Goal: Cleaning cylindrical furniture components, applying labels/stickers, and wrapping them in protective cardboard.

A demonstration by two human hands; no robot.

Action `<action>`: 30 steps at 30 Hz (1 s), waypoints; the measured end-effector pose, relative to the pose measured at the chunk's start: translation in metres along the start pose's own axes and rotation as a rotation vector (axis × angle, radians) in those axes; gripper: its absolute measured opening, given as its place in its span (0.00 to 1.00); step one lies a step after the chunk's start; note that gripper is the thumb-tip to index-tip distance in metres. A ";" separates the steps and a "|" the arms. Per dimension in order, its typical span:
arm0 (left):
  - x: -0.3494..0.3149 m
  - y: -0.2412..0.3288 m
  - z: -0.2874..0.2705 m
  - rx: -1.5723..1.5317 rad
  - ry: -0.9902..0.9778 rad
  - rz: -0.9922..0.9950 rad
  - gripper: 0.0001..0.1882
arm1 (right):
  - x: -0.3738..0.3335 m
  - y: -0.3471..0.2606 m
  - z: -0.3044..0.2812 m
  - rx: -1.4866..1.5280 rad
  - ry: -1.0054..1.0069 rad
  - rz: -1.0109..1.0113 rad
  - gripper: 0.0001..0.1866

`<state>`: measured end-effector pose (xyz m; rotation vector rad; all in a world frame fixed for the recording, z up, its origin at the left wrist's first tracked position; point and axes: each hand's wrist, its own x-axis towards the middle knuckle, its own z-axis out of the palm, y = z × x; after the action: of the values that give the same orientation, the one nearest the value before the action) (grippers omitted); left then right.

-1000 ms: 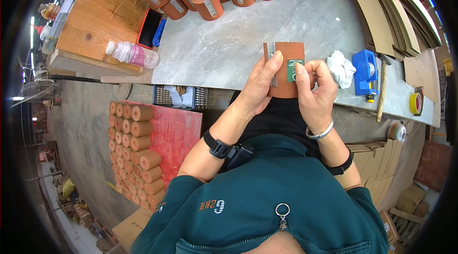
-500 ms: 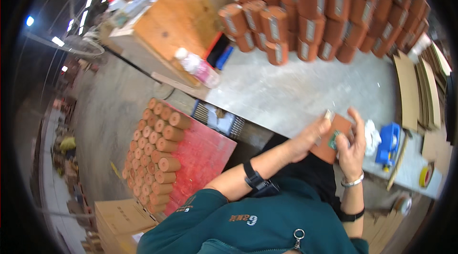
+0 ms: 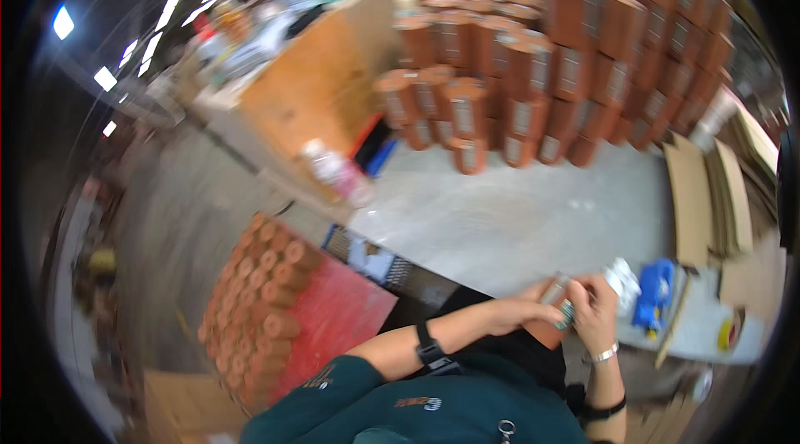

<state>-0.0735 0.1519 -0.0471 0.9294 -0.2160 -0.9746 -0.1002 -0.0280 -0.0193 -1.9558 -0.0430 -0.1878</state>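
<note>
In front of my body I hold a reddish-brown roll (image 3: 546, 334) with a green label on its side. My left hand (image 3: 521, 311) grips it from the left. The fingers of my right hand (image 3: 593, 311) are bent in and pressed against its upper right side, by the green label. Near the fingertips a pale strip (image 3: 554, 287) shows on the roll. Motion blurs the fingers a little, and they cover much of the roll.
Stacked reddish-brown rolls (image 3: 525, 69) with pale strips stand along the grey table's (image 3: 483, 219) far side. Left are a red board (image 3: 333, 319) bearing many rolls and a pink-labelled bottle (image 3: 337, 173). Right are a blue tape dispenser (image 3: 654, 294), white crumpled plastic (image 3: 621, 284) and cardboard sheets (image 3: 700, 202).
The view has shifted, so the table and stacks sit lower in the picture. My right hand's fingers, spread before, have curled in against the roll.
</note>
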 end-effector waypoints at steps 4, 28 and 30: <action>-0.019 0.007 -0.022 -0.203 -0.012 -0.076 0.38 | 0.034 -0.022 -0.038 -0.337 -0.047 -0.162 0.16; -0.109 0.005 -0.055 -0.372 0.210 0.279 0.42 | 0.062 -0.003 -0.140 -0.637 0.317 -0.073 0.40; -0.097 0.009 -0.048 -0.387 0.164 0.313 0.42 | 0.021 -0.008 -0.082 -0.536 0.136 -0.225 0.40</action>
<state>-0.0981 0.2580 -0.0472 0.5924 -0.0286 -0.6171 -0.0894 -0.1021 0.0219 -2.4652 -0.1349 -0.5239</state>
